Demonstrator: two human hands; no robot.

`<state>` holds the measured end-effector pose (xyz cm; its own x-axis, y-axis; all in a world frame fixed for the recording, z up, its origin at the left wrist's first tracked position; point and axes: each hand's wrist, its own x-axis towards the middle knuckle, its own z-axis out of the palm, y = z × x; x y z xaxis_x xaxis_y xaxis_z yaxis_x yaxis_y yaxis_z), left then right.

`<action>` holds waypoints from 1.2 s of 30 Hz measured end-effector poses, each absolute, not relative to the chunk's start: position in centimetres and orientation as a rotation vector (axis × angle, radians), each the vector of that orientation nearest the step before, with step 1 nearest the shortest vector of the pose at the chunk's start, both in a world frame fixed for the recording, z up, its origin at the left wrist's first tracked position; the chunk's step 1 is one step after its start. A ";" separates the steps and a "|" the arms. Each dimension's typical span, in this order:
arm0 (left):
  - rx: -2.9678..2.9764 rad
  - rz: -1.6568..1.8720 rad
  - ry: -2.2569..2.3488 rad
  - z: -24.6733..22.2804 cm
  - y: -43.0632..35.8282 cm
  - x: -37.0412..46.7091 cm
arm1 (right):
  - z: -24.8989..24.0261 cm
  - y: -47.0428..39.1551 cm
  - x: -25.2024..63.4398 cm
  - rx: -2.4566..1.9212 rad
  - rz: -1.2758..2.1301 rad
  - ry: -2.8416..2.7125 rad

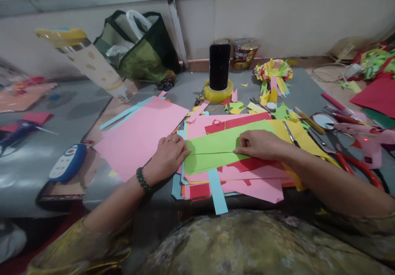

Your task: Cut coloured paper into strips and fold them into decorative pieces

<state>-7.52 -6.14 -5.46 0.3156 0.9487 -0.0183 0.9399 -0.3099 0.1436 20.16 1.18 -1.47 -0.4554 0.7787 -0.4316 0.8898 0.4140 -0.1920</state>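
Note:
A folded sheet of light green paper (pixel 212 143) lies across a pile of coloured paper, a long crease or flap edge running along it. At its left end my left hand (pixel 168 155) has its fingers together, gripping the edge. My right hand (pixel 259 144) is closed, thumb and curled fingertips pinching the flap near the middle right. Beneath are pink sheets (pixel 262 188), red strips and a light blue strip (pixel 217 192) that hangs toward me. A large pink sheet (pixel 142 131) rests beside my left hand. Yellow paper (pixel 304 137) lies under my right forearm.
A phone (pixel 219 67) stands in a yellow tape roll (pixel 218 93) behind the paper. Scissors (pixel 290 133), a pink glue gun (pixel 367 139) and red-handled pliers (pixel 364 172) lie right. Left are a tumbler (pixel 89 63), a green bag (pixel 145 52) and a blue-and-white device (pixel 68 163).

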 end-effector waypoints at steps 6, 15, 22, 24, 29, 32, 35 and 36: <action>2.811 0.100 1.387 -5.2 -5.8 -7.9 | -1.5 1.2 20.1 1.443 -0.575 2.404; 2.933 -0.156 1.048 -2.4 -5.0 -6.0 | -1.4 1.1 20.2 1.438 -0.594 2.419; 2.890 -0.167 0.952 -2.9 -5.4 -1.8 | -1.5 1.2 20.1 1.456 -0.595 2.424; 2.883 -0.150 0.965 -3.4 -5.3 -1.4 | -1.5 1.3 20.1 1.450 -0.594 2.421; 2.831 -0.155 1.007 -3.5 -5.0 -1.0 | -1.5 1.3 20.2 1.429 -0.594 2.431; 2.801 -0.139 1.004 -3.2 -4.8 -0.7 | -1.5 1.2 20.2 1.439 -0.592 2.431; 2.787 -0.137 1.015 -3.0 -4.8 -0.8 | -1.3 1.1 20.1 1.446 -0.590 2.422; 2.788 -0.140 1.019 -3.0 -4.8 -0.9 | -1.3 1.1 20.1 1.443 -0.587 2.421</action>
<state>-0.94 -4.85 -3.00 0.7621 0.6309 -0.1457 0.6468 -0.7522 0.1261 20.09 1.13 -1.27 -0.4721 0.7754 -0.4193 0.8814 0.4246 -0.2071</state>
